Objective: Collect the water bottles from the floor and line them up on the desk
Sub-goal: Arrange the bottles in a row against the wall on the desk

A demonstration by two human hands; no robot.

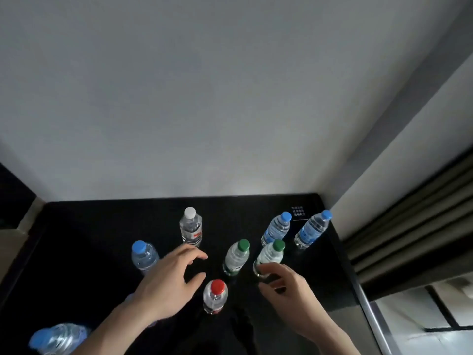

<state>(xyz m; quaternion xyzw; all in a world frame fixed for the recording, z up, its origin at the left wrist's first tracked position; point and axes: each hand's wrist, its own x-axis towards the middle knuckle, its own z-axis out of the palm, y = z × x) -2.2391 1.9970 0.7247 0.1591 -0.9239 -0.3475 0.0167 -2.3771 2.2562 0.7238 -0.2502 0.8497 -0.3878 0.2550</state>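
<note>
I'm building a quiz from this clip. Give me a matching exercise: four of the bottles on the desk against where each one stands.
Bottles:
1. white-capped bottle
2. red-capped bottle
3. right green-capped bottle
4. far-right blue-capped bottle

Places:
A. nearest the desk's right edge
B. at the right hand's fingertips
C. between the two hands, nearest the person
D. farthest back, beyond the left hand

Pairs: 1-D, 2-C, 3-B, 4-A
</note>
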